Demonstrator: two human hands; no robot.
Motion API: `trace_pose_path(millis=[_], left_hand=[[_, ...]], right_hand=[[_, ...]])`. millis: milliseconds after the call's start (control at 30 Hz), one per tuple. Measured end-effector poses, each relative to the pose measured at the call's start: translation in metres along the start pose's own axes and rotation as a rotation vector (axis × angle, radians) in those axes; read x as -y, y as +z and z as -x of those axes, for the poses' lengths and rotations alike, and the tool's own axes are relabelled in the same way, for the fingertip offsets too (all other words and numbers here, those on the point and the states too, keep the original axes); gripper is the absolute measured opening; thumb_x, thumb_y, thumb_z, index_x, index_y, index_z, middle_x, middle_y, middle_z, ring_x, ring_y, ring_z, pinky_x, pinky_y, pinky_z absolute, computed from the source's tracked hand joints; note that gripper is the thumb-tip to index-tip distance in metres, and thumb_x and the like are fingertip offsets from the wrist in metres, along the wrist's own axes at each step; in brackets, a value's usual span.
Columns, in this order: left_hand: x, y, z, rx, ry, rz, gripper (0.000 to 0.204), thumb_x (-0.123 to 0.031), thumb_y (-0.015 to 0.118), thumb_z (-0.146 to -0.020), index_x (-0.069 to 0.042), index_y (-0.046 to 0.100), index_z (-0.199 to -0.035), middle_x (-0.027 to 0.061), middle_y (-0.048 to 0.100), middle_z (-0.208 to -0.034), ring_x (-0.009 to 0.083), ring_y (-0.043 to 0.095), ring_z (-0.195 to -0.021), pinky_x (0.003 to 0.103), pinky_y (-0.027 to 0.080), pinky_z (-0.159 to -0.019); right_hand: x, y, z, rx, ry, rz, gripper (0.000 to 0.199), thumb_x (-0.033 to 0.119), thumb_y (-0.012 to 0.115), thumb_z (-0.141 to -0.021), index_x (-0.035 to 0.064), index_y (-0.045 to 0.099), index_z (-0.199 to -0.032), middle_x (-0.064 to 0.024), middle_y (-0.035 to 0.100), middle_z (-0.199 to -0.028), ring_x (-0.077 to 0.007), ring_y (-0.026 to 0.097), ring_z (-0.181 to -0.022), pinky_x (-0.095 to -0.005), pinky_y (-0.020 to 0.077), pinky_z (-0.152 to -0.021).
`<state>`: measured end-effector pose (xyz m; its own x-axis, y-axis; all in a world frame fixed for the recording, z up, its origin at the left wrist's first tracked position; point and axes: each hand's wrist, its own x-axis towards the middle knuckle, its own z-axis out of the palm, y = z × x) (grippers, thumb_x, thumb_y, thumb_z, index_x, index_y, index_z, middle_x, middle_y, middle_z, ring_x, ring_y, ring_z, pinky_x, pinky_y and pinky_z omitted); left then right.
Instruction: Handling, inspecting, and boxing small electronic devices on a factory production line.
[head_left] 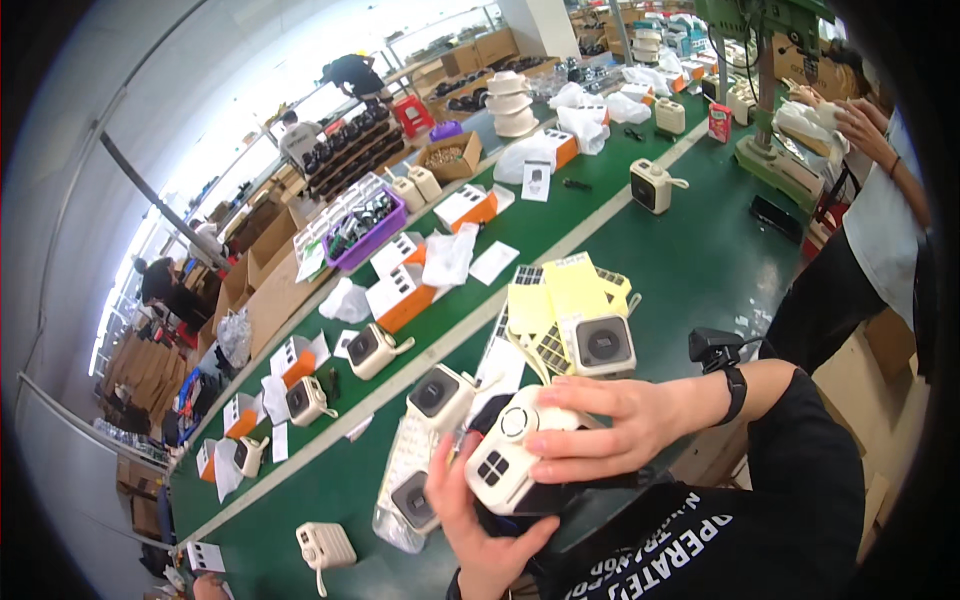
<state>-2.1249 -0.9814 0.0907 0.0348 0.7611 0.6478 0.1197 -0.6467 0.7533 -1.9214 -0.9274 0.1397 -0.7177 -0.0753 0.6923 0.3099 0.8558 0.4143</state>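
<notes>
Here we grip the cream box-shaped device between both hands: our right hand clasps its top, our left hand cups it underneath. Its long axis tilts up toward the right hand, which covers more of it; similar devices lie just beyond our fingers.

Left hand cupped; right hand gripping

Ahead of you, white-and-orange cardboard boxes line the green belt's far side beside white paper leaflets. A red rectangular packet stands upright far right, and yellow sticker sheets lie near your hands.
</notes>
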Motion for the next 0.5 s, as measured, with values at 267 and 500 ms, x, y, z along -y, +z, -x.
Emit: trace_pose_path(millis=[267,500], left_hand=[[-0.013,0.012,0.027,-0.240,-0.072,0.255,0.068,-0.040,0.071,-0.068,-0.001,0.040,-0.115,0.0164,0.048,-0.107,0.0240,0.051,-0.095,0.034,0.042,-0.083],[-0.038,0.000,0.020,-0.233,-0.330,0.506,0.067,-0.039,0.063,-0.074,0.002,0.036,-0.119,0.0167,0.049,-0.109,0.0229,0.053,-0.096,0.033,0.044,-0.083]], right_hand=[[0.051,-0.020,-0.002,0.026,0.250,-0.267,0.053,0.010,0.059,-0.074,0.0003,0.045,-0.124,-0.0155,0.038,-0.131,-0.0369,0.038,-0.118,-0.0427,0.0399,-0.096],[0.088,-0.009,-0.009,-0.086,0.904,-1.130,0.098,0.017,0.076,-0.067,0.0000,0.011,-0.139,-0.0185,0.022,-0.140,-0.0278,0.026,-0.129,-0.0358,0.0264,-0.104]])
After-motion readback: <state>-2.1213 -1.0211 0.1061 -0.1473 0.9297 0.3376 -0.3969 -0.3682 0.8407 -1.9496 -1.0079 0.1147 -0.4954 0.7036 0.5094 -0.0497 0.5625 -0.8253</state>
